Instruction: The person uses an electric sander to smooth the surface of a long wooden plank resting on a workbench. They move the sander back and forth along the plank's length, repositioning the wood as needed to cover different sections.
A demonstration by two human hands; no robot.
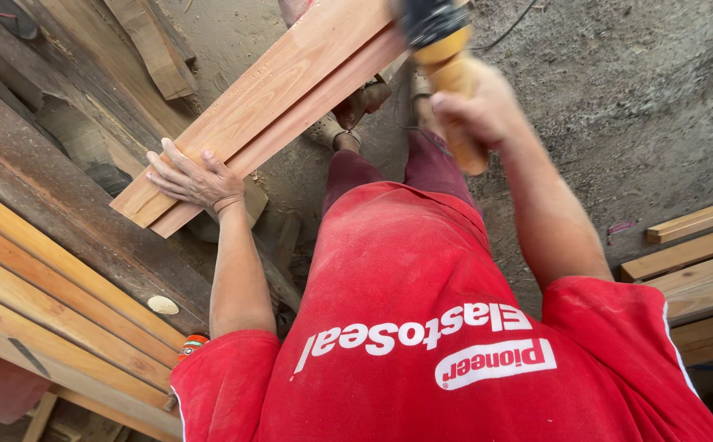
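My left hand (192, 178) lies with fingers spread on the near end of a long reddish wooden plank (291, 74) and steadies it. The plank runs diagonally up toward the top middle, resting on a second board of the same kind. My right hand (475, 106) grips the orange handle of a power tool (446, 57) whose black body sits against the plank's far part. The tool is blurred. My red shirt and dark red trousers fill the lower middle.
Pale planks (53, 303) are stacked at the lower left, and more boards (700, 262) lie at the right edge. A short wood block (156, 45) sits at the top left. My sandalled feet (356, 110) stand on the dusty dirt floor (635, 98).
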